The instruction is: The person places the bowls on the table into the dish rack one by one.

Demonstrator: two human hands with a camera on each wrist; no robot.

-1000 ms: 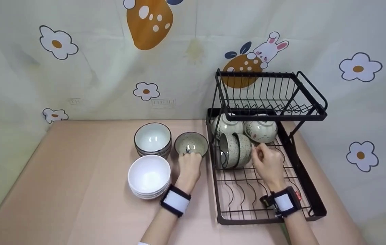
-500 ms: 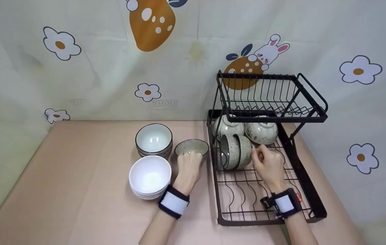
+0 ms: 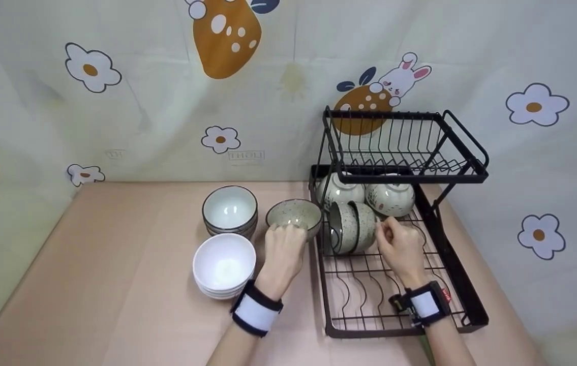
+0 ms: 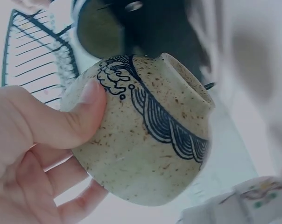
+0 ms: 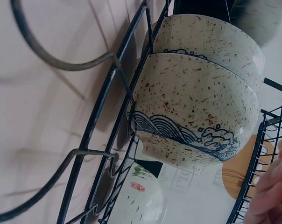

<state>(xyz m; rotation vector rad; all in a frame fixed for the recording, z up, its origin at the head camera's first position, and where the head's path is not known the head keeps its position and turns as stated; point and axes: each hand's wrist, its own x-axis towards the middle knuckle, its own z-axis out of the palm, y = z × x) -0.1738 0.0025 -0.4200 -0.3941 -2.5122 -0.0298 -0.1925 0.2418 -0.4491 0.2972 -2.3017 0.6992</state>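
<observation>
My left hand (image 3: 284, 256) holds a speckled grey-green bowl (image 3: 298, 211), thumb on its outer wall and fingers at its rim. In the left wrist view this bowl (image 4: 145, 135) is tilted and shows a blue wave pattern and its foot. My right hand (image 3: 401, 249) is above the rack, its fingers loosely curled beside two matching speckled bowls (image 5: 192, 98) standing on edge, one nested in the other. Nothing is seen in its grasp; whether the fingertips touch the nearer bowl I cannot tell. The black two-tier dish rack (image 3: 377, 333) stands on the right.
A stack of dark-rimmed bowls (image 3: 230, 207) and a stack of white bowls (image 3: 224, 263) stand left of my left hand. Two upturned patterned bowls (image 3: 390, 197) sit at the rack's back under its upper tier (image 3: 410, 178). A patterned cloth (image 3: 156, 101) hangs behind the table.
The bowl in my left hand first tipped, then came up and slightly right towards the rack. My left hand moved with it. The right hand has stayed almost still beside the racked bowls.
</observation>
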